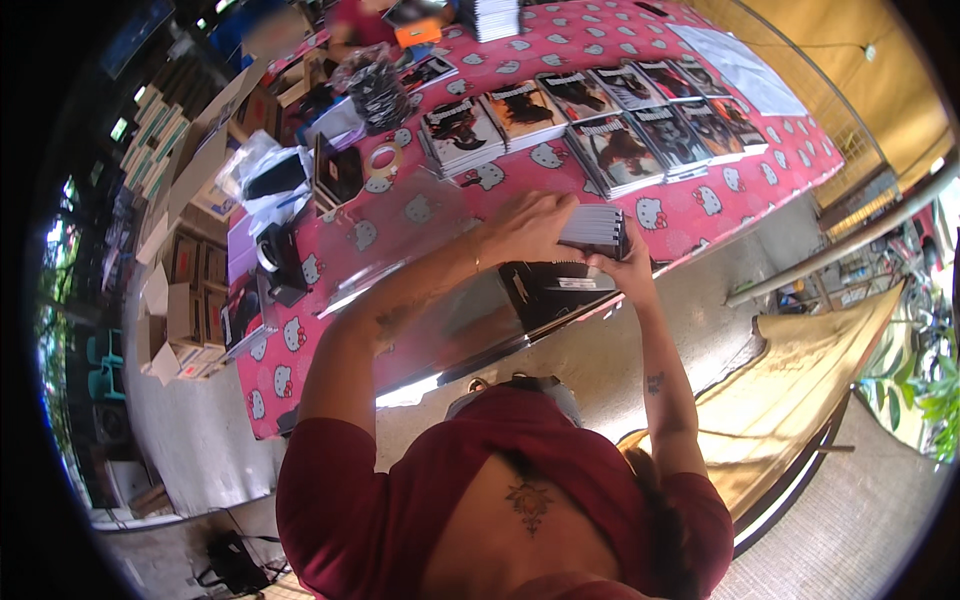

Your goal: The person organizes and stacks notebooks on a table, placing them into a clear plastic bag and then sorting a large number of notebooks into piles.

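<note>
Both hands grip a small stack of comic books (592, 227) near the table's front edge, its pale page edges facing up. My left hand (530, 228) is closed over the stack's left side. On the right, my right hand (627, 268) wraps round the lower right corner. Just below the hands, a dark-covered book (545, 290) lies at the table edge beside a clear plastic sheet (440, 320). Beyond my hands stand several piles of comics, among them an orange-covered pile (525, 112) and a red-and-white one (615, 155).
A pink patterned cloth covers the table (700, 235). Toward the left are a tape roll (381, 160), a black tape dispenser (281, 262), a black plastic-wrapped bundle (377, 90) and cardboard boxes (190, 280). Another person (360, 25) is at the far side. A metal pole (840, 235) slants at right.
</note>
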Tool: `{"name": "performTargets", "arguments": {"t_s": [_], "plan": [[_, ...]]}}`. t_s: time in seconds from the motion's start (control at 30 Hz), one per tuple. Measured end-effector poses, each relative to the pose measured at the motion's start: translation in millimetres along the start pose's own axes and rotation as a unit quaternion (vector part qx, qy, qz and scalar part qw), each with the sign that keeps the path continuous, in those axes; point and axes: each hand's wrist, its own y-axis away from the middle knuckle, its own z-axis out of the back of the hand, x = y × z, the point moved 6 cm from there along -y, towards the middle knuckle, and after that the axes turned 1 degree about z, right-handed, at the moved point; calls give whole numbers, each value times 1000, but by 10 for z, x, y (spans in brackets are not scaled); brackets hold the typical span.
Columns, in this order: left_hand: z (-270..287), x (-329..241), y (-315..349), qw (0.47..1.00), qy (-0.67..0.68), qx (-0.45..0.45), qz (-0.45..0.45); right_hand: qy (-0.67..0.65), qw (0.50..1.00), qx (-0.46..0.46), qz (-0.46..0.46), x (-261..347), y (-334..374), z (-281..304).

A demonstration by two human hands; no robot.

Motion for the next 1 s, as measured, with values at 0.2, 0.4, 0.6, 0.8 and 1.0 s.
{"name": "performTargets", "arguments": {"t_s": [0.2,0.4,0.6,0.8,1.0], "plan": [[115,739,1624,830,344,-252,361,-228,951,34,-208,-55,51,-699],[-524,1583,3233,621,450,-324,554,-206,865,220,-402,-535,-40,-2237],[-291,1851,3734,686,254,-247,635,-104,850,252,-450,-1030,-130,-2952],[-209,2152,3836,734,87,-189,646,-122,872,175,-441,-1088,-221,-3020],[-474,2397,4123,642,336,-389,569,-197,871,130,-432,-1232,-126,-2975]]}}
